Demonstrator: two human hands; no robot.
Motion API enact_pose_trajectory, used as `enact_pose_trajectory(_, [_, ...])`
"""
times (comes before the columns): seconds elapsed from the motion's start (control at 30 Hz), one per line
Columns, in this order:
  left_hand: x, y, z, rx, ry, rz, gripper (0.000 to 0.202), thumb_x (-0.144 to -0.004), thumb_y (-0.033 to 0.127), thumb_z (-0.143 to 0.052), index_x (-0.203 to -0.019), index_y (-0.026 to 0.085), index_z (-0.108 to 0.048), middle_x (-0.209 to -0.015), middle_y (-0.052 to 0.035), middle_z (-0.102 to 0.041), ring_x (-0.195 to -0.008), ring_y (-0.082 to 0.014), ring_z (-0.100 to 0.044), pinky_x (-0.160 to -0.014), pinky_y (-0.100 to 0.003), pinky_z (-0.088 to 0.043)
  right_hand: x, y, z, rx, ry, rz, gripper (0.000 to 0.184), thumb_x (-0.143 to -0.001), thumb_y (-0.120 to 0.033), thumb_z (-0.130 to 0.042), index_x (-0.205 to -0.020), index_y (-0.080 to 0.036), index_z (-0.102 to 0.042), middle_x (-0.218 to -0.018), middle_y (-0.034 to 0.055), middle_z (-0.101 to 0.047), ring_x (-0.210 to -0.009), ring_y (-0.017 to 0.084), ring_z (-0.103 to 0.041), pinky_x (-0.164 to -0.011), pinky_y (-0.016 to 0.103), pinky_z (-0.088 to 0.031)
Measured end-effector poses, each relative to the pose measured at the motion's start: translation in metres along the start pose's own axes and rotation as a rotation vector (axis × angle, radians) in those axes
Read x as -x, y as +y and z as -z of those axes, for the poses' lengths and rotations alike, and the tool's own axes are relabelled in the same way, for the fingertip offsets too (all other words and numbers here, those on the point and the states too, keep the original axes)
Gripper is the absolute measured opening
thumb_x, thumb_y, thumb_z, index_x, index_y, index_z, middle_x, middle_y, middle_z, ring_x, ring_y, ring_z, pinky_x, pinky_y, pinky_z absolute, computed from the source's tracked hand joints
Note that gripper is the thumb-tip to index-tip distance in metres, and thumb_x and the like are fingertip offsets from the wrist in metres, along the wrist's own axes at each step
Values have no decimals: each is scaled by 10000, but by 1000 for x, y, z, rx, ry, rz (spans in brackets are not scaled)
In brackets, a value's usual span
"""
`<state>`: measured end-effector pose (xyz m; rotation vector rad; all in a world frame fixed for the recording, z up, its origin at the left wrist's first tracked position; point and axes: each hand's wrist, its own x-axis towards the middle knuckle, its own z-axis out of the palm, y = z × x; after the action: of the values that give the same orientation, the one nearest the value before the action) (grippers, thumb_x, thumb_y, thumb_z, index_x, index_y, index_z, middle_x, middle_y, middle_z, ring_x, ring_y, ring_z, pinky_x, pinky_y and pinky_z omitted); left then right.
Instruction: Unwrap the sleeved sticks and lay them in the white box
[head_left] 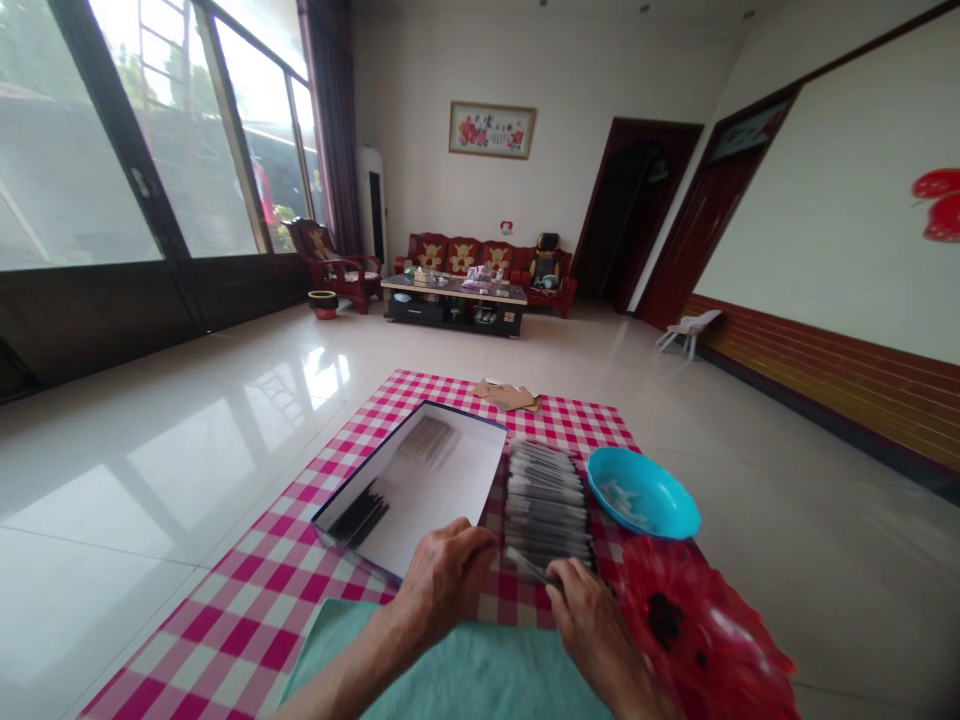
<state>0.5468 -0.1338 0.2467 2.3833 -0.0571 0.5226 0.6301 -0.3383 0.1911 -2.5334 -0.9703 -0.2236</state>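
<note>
My right hand point(589, 605) pinches a slim, greyish pen point(527, 566), its free end pointing left toward my other hand. My left hand point(454, 565) is closed, fingertips pressed together just left of the pen's end; whatever it may hold is too blurred to make out. Just beyond the right hand lies a row of clear and dark pens point(546, 500), side by side. To the left sits a shallow white box lid point(442, 495) with a dark rim. Inside it are a bundle of black sticks point(361, 513) and a group of greyish sticks point(429, 440).
A blue bowl point(671, 490) with small whitish pieces and a red flower-like dish point(720, 620) with dark bits stand at the right. Torn cardboard point(508, 395) lies at the far edge of the checkered tablecloth point(247, 590). A green cloth point(465, 670) is nearest me.
</note>
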Motion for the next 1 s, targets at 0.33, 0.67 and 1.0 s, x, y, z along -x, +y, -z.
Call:
enact_pose_trajectory(0.33, [5,15,-10,-255,-82,-243,239,-884,219,-444,-1081,256,-576,-928,-55,-576,-876,-194,-504,-767,-322,-440,-11,-44,28,-580,24,20,166,-857,-258,-473,-904,-213,-626,-868,45,-660,-812,172,-631,-738,254,-495])
enact_pose_trajectory(0.67, [8,-7,-1,-308,-46,-138,229,-918,228,-379,-987,221,-597,-772,-46,-564,-745,-174,-492,-703,-304,-406,-3,-11,22,-1150,21,-472,339,-761,-432,-624,-984,-176,-627,-705,9,-660,-647,153,-601,-626,255,-479])
enact_pose_trajectory(1.0, [10,15,-44,-421,-55,-108,38,-874,234,-499,-875,248,-535,-792,7,-575,-738,-185,-498,-652,-313,-345,-1,-35,-30,-1470,126,-573,272,-752,-405,-655,-659,-178,-537,-552,-54,-480,-499,89,-427,-495,203,-371])
